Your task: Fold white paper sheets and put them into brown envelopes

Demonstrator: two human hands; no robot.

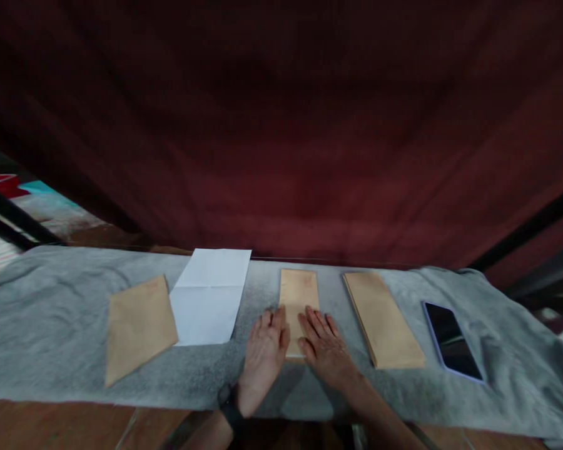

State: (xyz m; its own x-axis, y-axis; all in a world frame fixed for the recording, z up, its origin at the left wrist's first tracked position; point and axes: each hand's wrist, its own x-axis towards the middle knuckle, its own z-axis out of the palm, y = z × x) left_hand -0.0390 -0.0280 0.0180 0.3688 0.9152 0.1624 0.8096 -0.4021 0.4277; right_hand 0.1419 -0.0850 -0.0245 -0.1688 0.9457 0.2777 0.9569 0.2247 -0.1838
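- Left hand [265, 344] lies flat, fingers extended, on a brown envelope [299, 289]
- Right hand [327, 349] lies flat there too
- Creased white paper [211, 300] rests to their left

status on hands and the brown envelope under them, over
Left hand, right hand: both touching brown envelope. Envelope lying on grey cloth. Only hands seen over it.

I can read no text; faint marks [308, 281] on the lower-centre envelope [293, 322] and lower-left envelope [141, 328] are too blurred.
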